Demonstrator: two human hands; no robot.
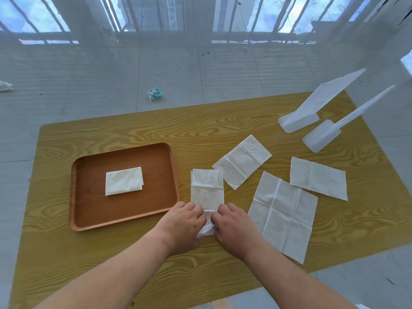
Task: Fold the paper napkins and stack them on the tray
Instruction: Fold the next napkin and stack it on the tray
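A brown tray (89, 215) lies on the left of the wooden table and holds one folded white napkin (124, 181) in its middle. Just right of the tray lies a half-folded napkin (207, 188), long and narrow. My left hand (182, 221) and my right hand (231, 224) both pinch its near end, which is lifted and crumpled between my fingers. Three more napkins lie flat to the right: a half-open one (242, 161), a large unfolded one (282, 216) and another (318, 178) farther right.
Two white plastic stands (298, 123) (321, 139) sit at the table's far right corner. The wooden table (133, 130) ends close behind them. A crumpled teal wrapper (155, 94) lies on the tiled floor beyond the table.
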